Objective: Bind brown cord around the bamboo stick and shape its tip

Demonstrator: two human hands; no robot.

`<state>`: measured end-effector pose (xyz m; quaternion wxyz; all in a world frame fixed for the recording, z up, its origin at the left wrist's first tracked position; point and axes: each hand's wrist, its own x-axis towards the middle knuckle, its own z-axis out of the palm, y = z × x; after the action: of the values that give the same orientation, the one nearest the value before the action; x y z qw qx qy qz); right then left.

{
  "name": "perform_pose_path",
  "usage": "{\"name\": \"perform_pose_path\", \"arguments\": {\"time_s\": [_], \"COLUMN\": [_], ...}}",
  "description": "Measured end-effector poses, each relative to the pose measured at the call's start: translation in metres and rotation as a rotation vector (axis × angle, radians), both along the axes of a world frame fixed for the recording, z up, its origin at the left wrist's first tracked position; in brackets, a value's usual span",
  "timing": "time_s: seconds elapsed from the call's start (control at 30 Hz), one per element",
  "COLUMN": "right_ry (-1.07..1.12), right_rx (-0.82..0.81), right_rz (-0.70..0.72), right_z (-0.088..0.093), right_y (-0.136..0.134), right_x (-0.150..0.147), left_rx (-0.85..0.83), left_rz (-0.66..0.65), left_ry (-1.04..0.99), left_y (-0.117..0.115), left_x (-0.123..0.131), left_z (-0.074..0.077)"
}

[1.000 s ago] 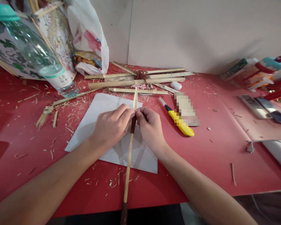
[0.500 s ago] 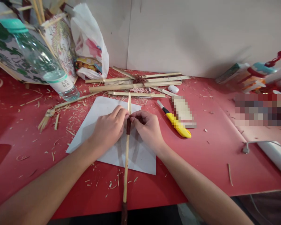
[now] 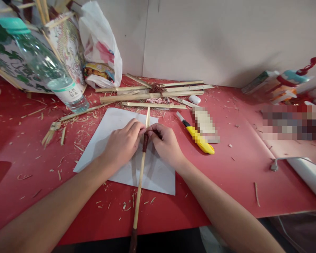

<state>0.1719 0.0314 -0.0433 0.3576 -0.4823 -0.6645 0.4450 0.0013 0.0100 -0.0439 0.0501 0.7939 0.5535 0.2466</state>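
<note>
A slim bamboo stick with a pale pointed tip runs from the desk's front edge up between my hands. Dark brown wrapping covers a short length of it below my fingers, and another brown band shows at its near end. My left hand is closed, pinching the stick just above the wrapping. My right hand is closed too, its thumb and forefinger at the top of the wrapping; what lies inside its curled fingers is hidden. Beneath both hands lies a white sheet of paper.
A yellow utility knife lies right of the paper, blade out. Behind are several bamboo strips and a small white case. A water bottle and plastic bag stand back left. A cable lies right; shavings are scattered around.
The stick has tilted slightly: its tip has shifted a little right and its near end left. Both hands keep their pinch at nearly the same place.
</note>
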Motion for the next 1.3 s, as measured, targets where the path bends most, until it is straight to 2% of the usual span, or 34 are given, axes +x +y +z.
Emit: {"name": "perform_pose_path", "arguments": {"time_s": [0.27, 0.53, 0.77, 0.93, 1.0, 1.13, 1.3], "right_ry": [0.159, 0.125, 0.162, 0.142, 0.226, 0.494, 0.565], "right_rx": [-0.07, -0.034, -0.079, 0.007, -0.056, -0.306, -0.333], "right_rz": [0.009, -0.041, -0.042, -0.082, -0.049, 0.082, 0.05], "right_z": [-0.002, -0.002, 0.0, 0.003, 0.004, 0.005, 0.007], "right_y": [0.002, 0.002, -0.001, -0.005, -0.006, -0.008, -0.007], "right_x": [0.0, 0.0, -0.002, -0.003, -0.005, -0.007, -0.006], "left_rx": [0.113, 0.166, 0.115, 0.057, 0.048, 0.05, 0.08], "left_rz": [-0.035, -0.077, -0.037, -0.008, -0.01, -0.009, 0.0], "left_ry": [-0.045, -0.008, 0.027, -0.043, -0.087, -0.151, -0.191], "left_y": [-0.003, -0.001, -0.002, -0.002, -0.002, -0.002, -0.002], "left_x": [-0.002, -0.004, 0.0, 0.001, 0.001, 0.0, -0.001], "left_z": [0.003, 0.002, 0.004, 0.002, 0.001, 0.001, 0.0]}}
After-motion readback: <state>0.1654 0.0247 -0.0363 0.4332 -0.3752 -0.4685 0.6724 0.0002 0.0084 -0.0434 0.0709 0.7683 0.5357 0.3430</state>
